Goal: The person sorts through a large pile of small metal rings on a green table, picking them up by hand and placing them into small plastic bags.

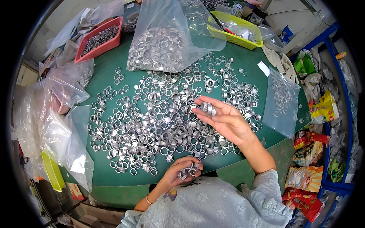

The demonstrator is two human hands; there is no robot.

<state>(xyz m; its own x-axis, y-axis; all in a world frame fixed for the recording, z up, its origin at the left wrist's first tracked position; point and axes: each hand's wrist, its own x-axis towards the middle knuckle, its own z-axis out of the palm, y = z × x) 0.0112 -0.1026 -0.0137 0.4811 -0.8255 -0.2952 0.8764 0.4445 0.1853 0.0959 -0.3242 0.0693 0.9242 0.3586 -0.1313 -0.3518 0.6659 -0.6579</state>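
Observation:
A wide heap of silvery metal rings spreads over the green table. Above its right part, my right hand pinches a short row of metal rings between thumb and fingers. Close to the table's near edge, my left hand is curled, palm up, around several metal rings. Behind the heap stands a clear plastic bag full of similar rings. At the right lies a flat clear bag with a few rings inside.
A red basket of small metal parts stands at the far left, a yellow-green basket with tools at the far right. Plastic bags crowd the left edge. Beyond the right edge is a blue rack beside coloured packets.

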